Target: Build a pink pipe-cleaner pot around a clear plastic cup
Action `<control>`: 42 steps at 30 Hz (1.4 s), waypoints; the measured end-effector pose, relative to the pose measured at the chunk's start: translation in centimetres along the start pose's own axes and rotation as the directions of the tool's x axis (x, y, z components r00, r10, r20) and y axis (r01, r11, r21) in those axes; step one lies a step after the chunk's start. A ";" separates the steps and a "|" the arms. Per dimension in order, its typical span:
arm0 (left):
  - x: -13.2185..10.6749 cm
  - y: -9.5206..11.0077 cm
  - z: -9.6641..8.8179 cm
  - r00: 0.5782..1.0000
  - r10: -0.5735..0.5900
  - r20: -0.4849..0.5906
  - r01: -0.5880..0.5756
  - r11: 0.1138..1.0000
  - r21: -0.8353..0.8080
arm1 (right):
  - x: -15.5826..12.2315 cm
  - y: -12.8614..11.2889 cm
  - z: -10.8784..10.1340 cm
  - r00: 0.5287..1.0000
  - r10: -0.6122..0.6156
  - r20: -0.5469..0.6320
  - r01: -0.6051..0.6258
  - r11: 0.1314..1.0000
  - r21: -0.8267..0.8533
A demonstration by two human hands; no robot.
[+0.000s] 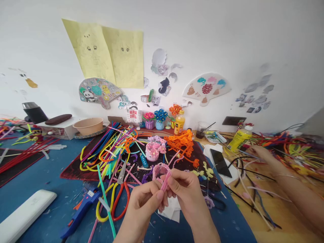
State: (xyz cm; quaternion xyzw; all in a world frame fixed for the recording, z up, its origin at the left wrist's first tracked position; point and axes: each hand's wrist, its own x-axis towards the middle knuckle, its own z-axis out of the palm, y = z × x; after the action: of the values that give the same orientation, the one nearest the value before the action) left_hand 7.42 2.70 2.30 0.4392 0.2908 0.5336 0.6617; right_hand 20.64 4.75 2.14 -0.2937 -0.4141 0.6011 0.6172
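Note:
My left hand (145, 199) and my right hand (186, 189) meet low in the middle of the view, both pinched on a pink pipe-cleaner ring (162, 172) held above the blue mat. The ring stands up from my fingertips, with a twisted pink stem between my thumbs. White paper scraps (170, 207) lie under my hands. Red-and-yellow scissors (120, 192) lie just left of my left hand. A finished pink pipe-cleaner basket (152, 151) sits behind the ring.
A heap of coloured pipe cleaners (113, 145) fills the mat's left middle, orange ones (182, 141) behind. A blue glue gun (81, 211) lies front left, a phone (219, 162) at right. Another person's arm (286, 182) reaches in from the right over a wooden board.

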 end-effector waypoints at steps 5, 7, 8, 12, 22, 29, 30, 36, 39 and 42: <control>-0.1 0.1 0.0 0.999 -0.029 0.019 0.030 0.998 -0.055 | 0.1 -0.1 0.0 0.999 0.047 0.023 -0.047 0.999 0.020; -0.1 0.2 0.0 0.999 -0.033 0.018 0.034 0.997 -0.066 | 0.1 -0.3 0.1 0.998 0.052 0.026 -0.052 0.998 0.026; -0.1 0.2 0.0 0.999 -0.037 0.016 0.038 0.997 -0.067 | 0.1 -0.3 0.1 0.998 0.049 0.026 -0.050 0.999 0.023; -0.1 0.1 -0.1 0.998 -0.060 -0.023 0.059 0.998 -0.009 | 0.0 -0.4 0.1 1.000 0.004 -0.011 -0.005 1.000 -0.025; -0.2 -1.0 -0.8 0.615 0.709 0.345 -0.418 -0.077 0.905 | -0.5 0.0 0.5 0.939 -0.158 -0.304 0.113 0.981 -0.159; 0.5 -0.7 -0.2 0.522 0.656 0.545 -0.373 -0.399 0.838 | -0.6 0.0 0.5 0.924 -0.164 -0.345 0.087 0.970 -0.228; 0.6 -0.8 -0.3 0.519 0.648 0.558 -0.370 -0.418 0.830 | -0.5 0.0 0.4 0.921 -0.164 -0.353 0.081 0.968 -0.237; 0.9 -1.3 -0.7 0.512 0.619 0.595 -0.447 -0.400 0.800 | -0.1 0.3 0.4 0.897 -0.166 -0.411 0.074 0.970 -0.230; 1.0 -1.4 -0.9 0.525 0.609 0.594 -0.460 -0.384 0.801 | 0.0 0.4 0.3 0.886 -0.154 -0.437 0.069 0.976 -0.205; 1.0 -1.2 -0.9 0.558 0.609 0.564 -0.426 -0.374 0.824 | 0.0 0.4 0.1 0.866 -0.148 -0.477 0.070 0.982 -0.178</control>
State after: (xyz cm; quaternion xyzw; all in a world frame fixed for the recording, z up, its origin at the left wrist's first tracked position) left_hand 7.50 3.87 0.90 0.7975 0.3673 0.4342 -0.2012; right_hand 20.32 4.80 1.87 -0.4589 -0.3062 0.4376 0.7100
